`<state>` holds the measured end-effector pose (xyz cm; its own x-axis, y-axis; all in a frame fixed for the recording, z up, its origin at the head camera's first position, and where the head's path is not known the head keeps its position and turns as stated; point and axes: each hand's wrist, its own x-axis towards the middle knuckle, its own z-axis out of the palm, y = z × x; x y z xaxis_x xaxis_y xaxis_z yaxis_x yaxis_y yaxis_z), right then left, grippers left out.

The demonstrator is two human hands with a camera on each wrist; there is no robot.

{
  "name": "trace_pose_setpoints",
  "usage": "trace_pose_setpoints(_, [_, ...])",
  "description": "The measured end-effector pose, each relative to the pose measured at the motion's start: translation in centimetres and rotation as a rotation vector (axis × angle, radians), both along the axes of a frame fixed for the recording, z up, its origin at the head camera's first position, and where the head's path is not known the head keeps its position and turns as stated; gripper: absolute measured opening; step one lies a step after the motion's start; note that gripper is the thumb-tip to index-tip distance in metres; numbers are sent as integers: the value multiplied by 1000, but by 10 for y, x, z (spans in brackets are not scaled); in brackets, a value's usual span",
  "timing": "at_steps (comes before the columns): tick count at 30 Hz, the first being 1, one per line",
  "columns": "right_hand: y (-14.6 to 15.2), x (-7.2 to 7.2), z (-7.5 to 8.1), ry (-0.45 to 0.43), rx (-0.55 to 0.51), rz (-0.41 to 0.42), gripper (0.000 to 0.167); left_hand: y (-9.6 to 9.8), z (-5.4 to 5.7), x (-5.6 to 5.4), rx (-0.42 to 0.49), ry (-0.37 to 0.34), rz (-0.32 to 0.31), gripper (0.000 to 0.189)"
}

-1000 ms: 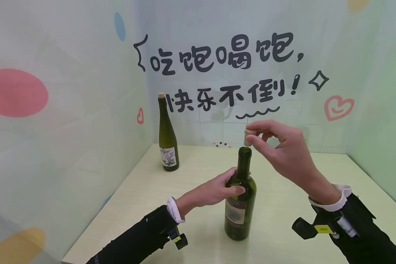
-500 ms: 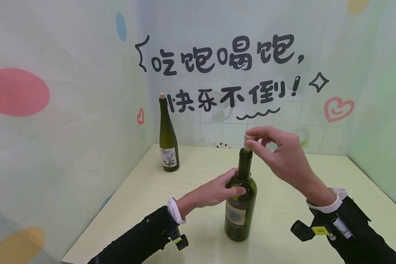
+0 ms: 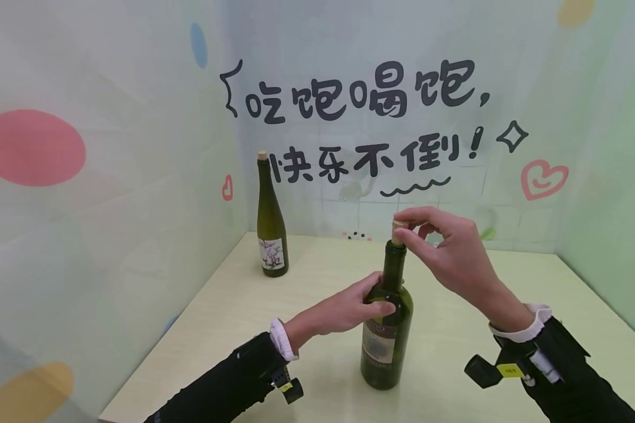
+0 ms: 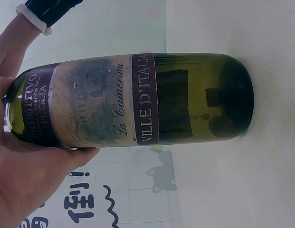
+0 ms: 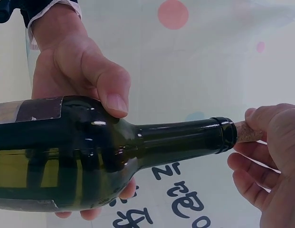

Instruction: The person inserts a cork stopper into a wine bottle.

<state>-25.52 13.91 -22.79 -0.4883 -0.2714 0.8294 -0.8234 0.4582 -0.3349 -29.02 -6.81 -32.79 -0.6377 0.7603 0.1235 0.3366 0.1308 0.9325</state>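
Note:
A dark green wine bottle [image 3: 383, 346] stands upright on the table, its label reading "Ville d'Italia" in the left wrist view. My left hand [image 3: 344, 306] grips it round the shoulder, thumb across the front. Above the mouth, my right hand [image 3: 447, 249] pinches a cork [image 5: 248, 133] between thumb and fingers. The cork's lower end sits at the bottle mouth [image 5: 227, 134], and most of its length shows above the rim. How deep it reaches inside is hidden.
Another green bottle [image 3: 271, 235], slim and with a cork [image 3: 262, 155] in its top, stands at the back left of the pale table [image 3: 317, 252]. Printed walls [image 3: 153, 176] enclose the table at the back and both sides.
My right hand has lowered the cork from just above the bottle to its mouth, where it now touches. My left hand keeps its grip on the bottle.

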Motion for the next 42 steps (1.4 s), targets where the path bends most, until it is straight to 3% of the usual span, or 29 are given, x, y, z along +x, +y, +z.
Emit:
trace_pose_setpoints(22, [0,1,-18,22,14,-14,30,-1,-8,-2,-14,17,1,48])
trace_pose_setpoints(42, [-3,4,-23,-4,31,-18,27,-3,-14,-3,-1,33,-4,47])
